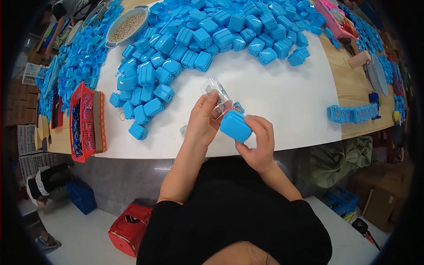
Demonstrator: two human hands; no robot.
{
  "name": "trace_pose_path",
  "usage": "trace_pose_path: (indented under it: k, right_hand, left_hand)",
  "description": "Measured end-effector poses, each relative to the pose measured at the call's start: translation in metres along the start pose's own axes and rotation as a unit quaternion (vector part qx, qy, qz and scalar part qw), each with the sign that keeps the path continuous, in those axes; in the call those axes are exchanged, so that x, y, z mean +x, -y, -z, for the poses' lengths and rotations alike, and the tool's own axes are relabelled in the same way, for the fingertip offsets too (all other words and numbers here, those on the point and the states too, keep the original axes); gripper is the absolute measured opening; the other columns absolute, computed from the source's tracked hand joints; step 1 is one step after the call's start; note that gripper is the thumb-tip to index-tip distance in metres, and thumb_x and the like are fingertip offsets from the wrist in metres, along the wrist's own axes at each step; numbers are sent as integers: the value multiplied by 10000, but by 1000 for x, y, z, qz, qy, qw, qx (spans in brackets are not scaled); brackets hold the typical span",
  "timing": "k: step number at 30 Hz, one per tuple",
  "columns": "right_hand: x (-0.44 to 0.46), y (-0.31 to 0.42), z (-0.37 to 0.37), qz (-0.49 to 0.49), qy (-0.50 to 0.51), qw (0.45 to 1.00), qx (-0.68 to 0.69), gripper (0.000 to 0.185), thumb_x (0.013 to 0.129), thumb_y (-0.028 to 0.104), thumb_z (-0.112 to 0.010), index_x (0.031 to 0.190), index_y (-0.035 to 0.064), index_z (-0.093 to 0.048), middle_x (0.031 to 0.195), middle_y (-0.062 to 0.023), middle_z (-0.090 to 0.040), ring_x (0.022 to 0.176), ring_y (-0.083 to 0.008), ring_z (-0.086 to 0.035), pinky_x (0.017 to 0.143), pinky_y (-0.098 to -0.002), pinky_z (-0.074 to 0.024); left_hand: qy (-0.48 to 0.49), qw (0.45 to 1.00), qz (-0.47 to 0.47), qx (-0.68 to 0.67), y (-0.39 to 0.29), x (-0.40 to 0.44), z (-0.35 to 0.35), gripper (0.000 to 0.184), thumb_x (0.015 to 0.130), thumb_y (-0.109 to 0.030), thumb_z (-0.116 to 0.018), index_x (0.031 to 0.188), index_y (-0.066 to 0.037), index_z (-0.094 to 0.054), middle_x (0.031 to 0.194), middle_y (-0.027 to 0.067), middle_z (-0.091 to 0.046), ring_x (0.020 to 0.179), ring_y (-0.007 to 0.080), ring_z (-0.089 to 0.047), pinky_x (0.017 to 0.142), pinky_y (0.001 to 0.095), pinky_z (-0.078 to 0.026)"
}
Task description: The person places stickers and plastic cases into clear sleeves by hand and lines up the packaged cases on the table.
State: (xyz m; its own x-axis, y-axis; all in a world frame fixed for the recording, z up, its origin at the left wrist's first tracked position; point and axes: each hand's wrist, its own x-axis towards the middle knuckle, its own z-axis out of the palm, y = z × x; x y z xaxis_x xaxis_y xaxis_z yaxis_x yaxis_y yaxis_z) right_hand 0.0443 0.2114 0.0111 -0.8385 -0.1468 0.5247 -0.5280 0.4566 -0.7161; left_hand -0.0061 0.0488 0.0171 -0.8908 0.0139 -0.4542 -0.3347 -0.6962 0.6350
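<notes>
Two bare hands worked close together over the white covering of a desk (287,92), seen from the wearer's own head. The left hand (204,117) was closed on some clear plastic pieces (219,90), pinched between thumb and fingers; their exact shape was too small to tell. The right hand (260,148) gripped a small, rounded blue case (236,126) by its side, thumb below and fingers above. The case was held above the near part of the desk, just beside the left hand, and its lid looked shut. Near it was a small patterned item (238,107); whether it was held or lying down could not be told.

The step in hand appeared to be handling the case and the clear pieces together. The next move seemed to call for a steady grip on both, with the case turned so its seam could be reached.

Beyond the hands lay a large heap of similar blue cases (202,38). A red basket (88,119) stood at the left, and a neat row of blue cases (353,114) at the right.
</notes>
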Motion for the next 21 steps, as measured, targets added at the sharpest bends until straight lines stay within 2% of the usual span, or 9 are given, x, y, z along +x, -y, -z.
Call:
trace_pose_path:
  k: [2,3,8,10,12,13,17,18,21]
  right_hand:
    - [2,1,-6,43,1,995,-93,641,645,-68,-700,1248,17,-500,1173,-131,-508,1012,-249,-543,860,-309,-476]
    - [2,2,-7,43,1,995,-93,641,645,-68,-700,1248,17,-500,1173,-131,-508,1012,-249,-543,860,-309,-476]
    - [2,14,-3,-9,-20,990,-140,645,634,-65,-722,1240,24,-519,1180,-132,-514,1012,-265,-546,831,-322,-493]
    - [1,17,-2,-65,-38,993,-92,646,635,-67,-725,1238,28,-515,1181,-132,-515,1018,-270,-550,831,-320,-495]
    - [1,18,-2,-119,-54,991,-43,648,636,-69,-729,1237,33,-511,1181,-133,-516,1023,-274,-553,832,-318,-497]
    - [2,17,-3,-118,-54,991,-43,648,636,-69,-729,1237,33,-511,1181,-133,-516,1023,-274,-553,832,-318,-497]
    - [-2,2,-8,21,-113,987,-115,627,649,-84,-723,1224,31,-502,1174,-134,-516,1034,-268,-557,846,-305,-497]
    - [-2,-1,-9,22,-112,987,-116,627,649,-84,-723,1224,31,-502,1174,-134,-516,1034,-268,-557,846,-305,-497]
    - [-4,-9,-13,80,-145,977,-135,595,671,-85,-713,1214,31,-498,1179,-133,-509,1045,-259,-554,871,-304,-491]
  left_hand:
    - [21,1000,-3,-3,-4,-6,-4,256,921,-152,-629,1115,-25,-522,963,93,-602,883,174,-668,772,231,-514]
    - [21,1000,-3,-4,-5,-8,-5,256,921,-152,-629,1115,-25,-522,963,93,-602,883,174,-668,772,231,-514]
    - [29,998,-57,12,0,-21,-15,265,923,-154,-614,1129,-18,-519,995,100,-575,905,185,-645,797,250,-507]
    - [54,966,-173,185,10,-27,-15,307,929,-160,-589,1185,-22,-491,1085,125,-551,976,204,-607,852,286,-487]
    - [75,891,-283,348,18,-32,-17,352,934,-166,-565,1240,-26,-462,1175,150,-527,1046,223,-570,907,322,-467]
    - [75,891,-283,348,20,-33,-20,352,934,-166,-565,1240,-26,-462,1175,150,-527,1046,223,-570,907,322,-467]
    - [53,958,-185,213,24,-39,-30,466,884,-93,-598,1306,-35,-409,1221,142,-514,1098,225,-520,944,338,-444]
    - [53,958,-186,211,24,-39,-29,466,884,-93,-598,1306,-35,-409,1221,142,-514,1098,225,-520,944,338,-444]
    - [111,991,-47,49,22,-32,-18,595,815,1,-645,1338,-44,-363,1240,154,-470,1093,241,-513,908,340,-462]
